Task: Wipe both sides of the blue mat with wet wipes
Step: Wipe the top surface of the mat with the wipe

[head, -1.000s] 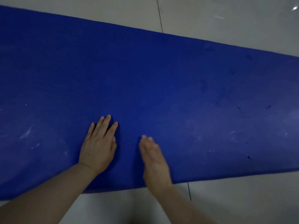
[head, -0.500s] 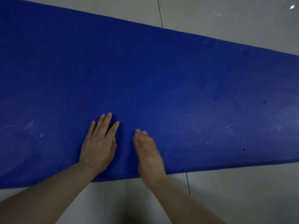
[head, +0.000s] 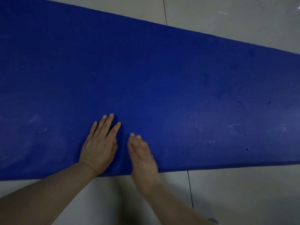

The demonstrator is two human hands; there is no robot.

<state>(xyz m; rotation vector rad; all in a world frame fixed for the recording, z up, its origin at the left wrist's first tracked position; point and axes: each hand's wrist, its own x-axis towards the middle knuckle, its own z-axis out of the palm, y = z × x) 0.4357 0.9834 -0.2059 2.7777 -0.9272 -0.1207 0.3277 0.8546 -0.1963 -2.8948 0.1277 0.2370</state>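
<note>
Blue mat [head: 162, 78] flat on tile. Left hand [head: 99, 148] spread, right hand [head: 142, 156] flat, blurred, wipeless. Best smoothed outward, pressing evenly.

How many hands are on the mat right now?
2. The left hand lies flat near the blue mat's near edge, fingers straight. The right hand, blurred, is just to its right, fingers extended. No wet wipe is visible.

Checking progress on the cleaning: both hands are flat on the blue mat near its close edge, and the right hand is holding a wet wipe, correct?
Not quite. The head view shows no wipe: the right hand is bare, like the left hand. Both do lie flat on the blue mat near its close edge.
</note>
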